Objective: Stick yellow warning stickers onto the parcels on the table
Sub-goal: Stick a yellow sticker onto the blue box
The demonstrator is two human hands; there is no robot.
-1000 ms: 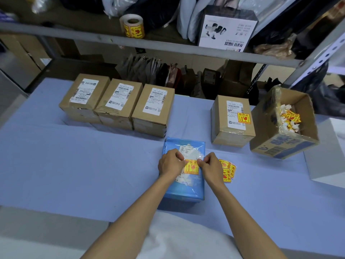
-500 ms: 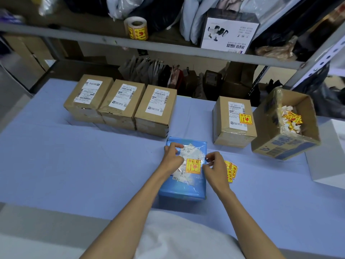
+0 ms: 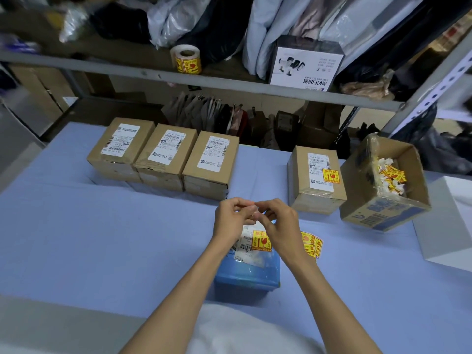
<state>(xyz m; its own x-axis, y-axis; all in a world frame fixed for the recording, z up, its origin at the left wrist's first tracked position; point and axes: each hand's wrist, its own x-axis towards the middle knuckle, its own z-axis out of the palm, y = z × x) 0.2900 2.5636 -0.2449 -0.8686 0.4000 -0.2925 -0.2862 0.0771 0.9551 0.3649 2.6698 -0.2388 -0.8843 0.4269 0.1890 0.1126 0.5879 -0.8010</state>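
While the left hand (image 3: 233,217) and right hand (image 3: 278,221) meet above the flat blue plastic-wrapped parcel (image 3: 246,274), their curled fingers pinch one tiny pale scrap (image 3: 253,208) together. One yellow warning sticker (image 3: 261,241) sits on that parcel. On the blue tabletop (image 3: 102,238) stand three brown cardboard boxes in a row (image 3: 166,149) and a fourth brown box (image 3: 316,190), apart, with one sticker too.

Far end of blue parcel (image 3: 246,275) hidden beneath left hand (image 3: 233,221) and right hand (image 3: 278,224). Above it, pale scrap (image 3: 254,208) pinched between both, too small to identify. Just right of it, loose stickers (image 3: 315,247) partly behind wrist.
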